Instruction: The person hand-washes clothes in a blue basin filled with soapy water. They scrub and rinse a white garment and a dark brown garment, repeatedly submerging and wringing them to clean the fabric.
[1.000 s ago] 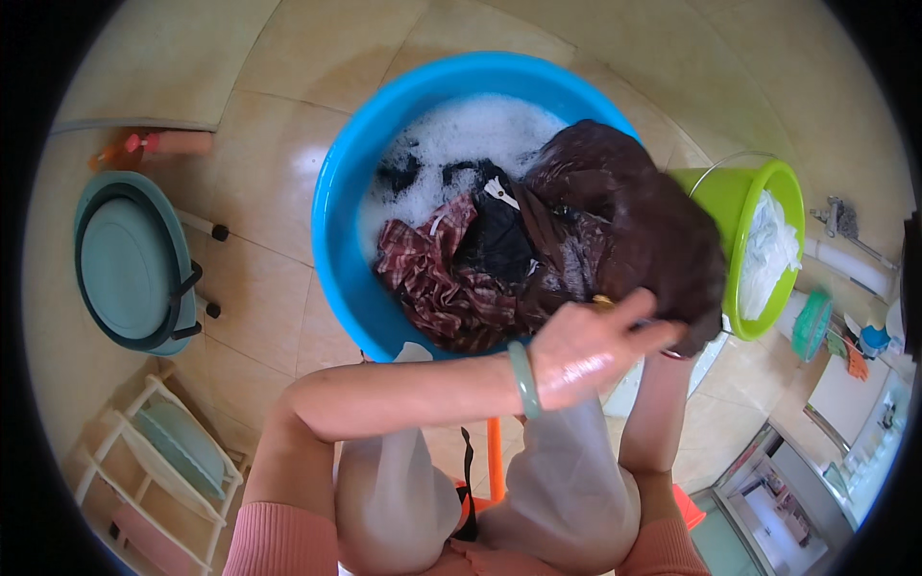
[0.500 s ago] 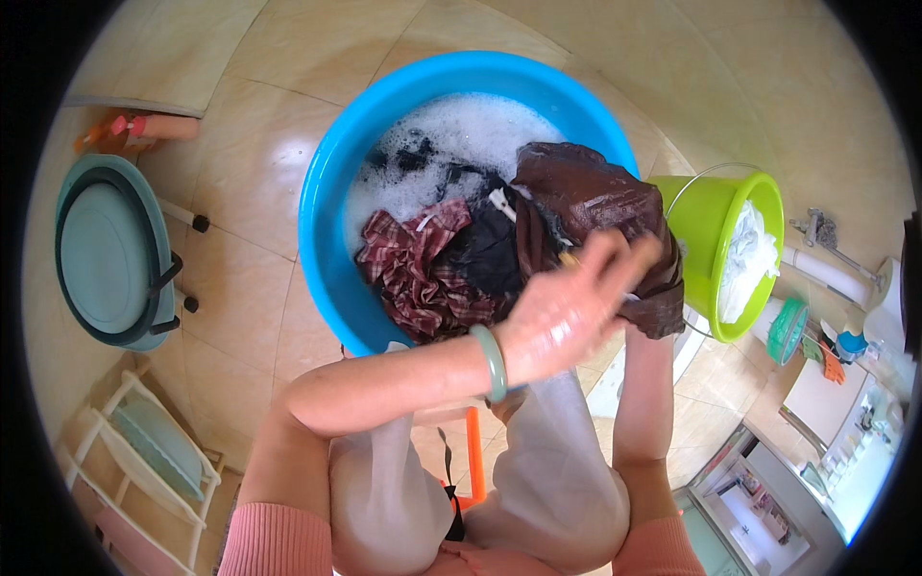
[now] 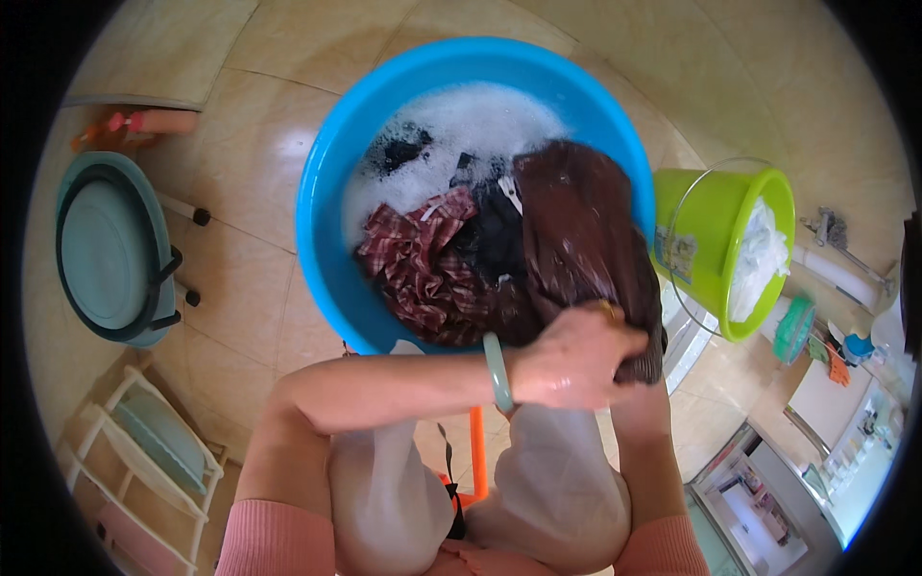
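A wet brown garment [image 3: 581,216] drapes over the right side of a blue basin [image 3: 327,259] of foamy water. My left hand [image 3: 576,360], with a pale green bangle on the wrist, is closed on the garment's near end, its fingers curled in the cloth. My right hand is covered by that same cloth; only its forearm [image 3: 642,418] shows below, so its fingers are hidden. Beside the brown garment in the basin lie a red plaid cloth [image 3: 418,264] and dark clothing [image 3: 490,230], partly under white suds [image 3: 480,110].
A green bucket [image 3: 706,235] with white cloth [image 3: 759,259] tilts at the basin's right. Teal basins [image 3: 106,250] stand at the left, near pink bottles [image 3: 163,122]. A white rack [image 3: 202,509] is at lower left, a shelf unit [image 3: 759,499] at lower right.
My left hand has come down from above the brown garment and closed on its near end. The garment now hangs longer and smoother toward me.
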A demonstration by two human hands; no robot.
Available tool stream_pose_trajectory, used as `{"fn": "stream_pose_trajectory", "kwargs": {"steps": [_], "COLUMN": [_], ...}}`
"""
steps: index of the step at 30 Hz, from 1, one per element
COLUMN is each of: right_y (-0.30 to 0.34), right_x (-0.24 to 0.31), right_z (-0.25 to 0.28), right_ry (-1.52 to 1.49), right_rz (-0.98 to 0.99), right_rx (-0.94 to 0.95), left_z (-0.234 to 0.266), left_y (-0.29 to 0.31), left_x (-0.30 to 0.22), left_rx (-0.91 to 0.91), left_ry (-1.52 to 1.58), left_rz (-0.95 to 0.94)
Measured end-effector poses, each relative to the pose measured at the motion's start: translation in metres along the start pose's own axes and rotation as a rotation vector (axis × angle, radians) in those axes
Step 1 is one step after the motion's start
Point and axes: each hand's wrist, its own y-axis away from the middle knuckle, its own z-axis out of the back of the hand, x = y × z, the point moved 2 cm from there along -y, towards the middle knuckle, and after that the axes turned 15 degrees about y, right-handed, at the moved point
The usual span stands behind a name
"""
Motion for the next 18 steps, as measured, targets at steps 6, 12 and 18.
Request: {"fn": "stream_pose_trajectory", "kwargs": {"steps": [6, 12, 18], "right_y": [0.076, 0.003, -0.031], "right_x": [0.025, 0.013, -0.011], "right_z": [0.045, 0.047, 0.021], "right_ry": [0.210, -0.638, -0.549], "right_rz": [-0.079, 0.152, 0.097], "right_rx": [0.101, 0.000, 0.036], "left_z": [0.003, 0.012, 0.015], "left_y": [-0.001, -0.003, -0.018], "left_x": [-0.016, -0.016, -0.005], "left_rx": [0.202, -0.157, -0.107], "left_ry": [0.017, -0.092, 0.224], "left_rz": [0.036, -0.264, 0.099]}}
